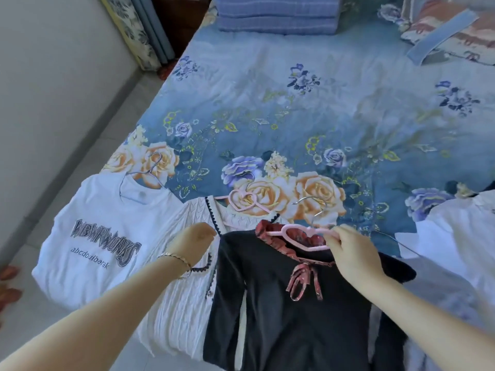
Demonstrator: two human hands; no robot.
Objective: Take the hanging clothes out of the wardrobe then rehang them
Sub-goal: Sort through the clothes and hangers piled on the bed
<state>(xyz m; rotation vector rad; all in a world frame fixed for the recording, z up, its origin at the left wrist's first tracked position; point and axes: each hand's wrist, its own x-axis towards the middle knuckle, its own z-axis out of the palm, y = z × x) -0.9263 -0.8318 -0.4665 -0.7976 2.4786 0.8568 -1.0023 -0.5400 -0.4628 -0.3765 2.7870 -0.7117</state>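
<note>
The left hand (194,242) is bent down at the wrist, so its back hides the fingers. It sits at the shoulder of the black top (281,317), and I cannot tell whether it grips cloth or only touches it. A bracelet (174,257) circles that wrist.

The top's hem and lower sleeves are cut off by the bottom of the frame. On the right a white garment (455,236) is cut off by the edge, and what kind it is stays unclear.

The right hand (353,253) has its fingers and thumb curled round the right side of a pink heart-shaped hanger (274,233), pinching it. The hanger sits in the top's red ruffled collar.

The top lies on the near edge of the bed (267,103). Its long axis runs away from the person, with the collar toward the middle of the bed and the body toward the camera, possibly draping over the edge. The hanger's metal hook (310,202) points the same way, toward the far end.

Left of the top, partly under it, lies a white knit cardigan (182,290) on a second pink hanger (241,199). Further left a printed white T-shirt (101,236) lies on a wire hanger (150,170), its lower half hanging over the floor (80,156). Both collars point away too. A folded blue blanket (276,14) lies at the far end.
</note>
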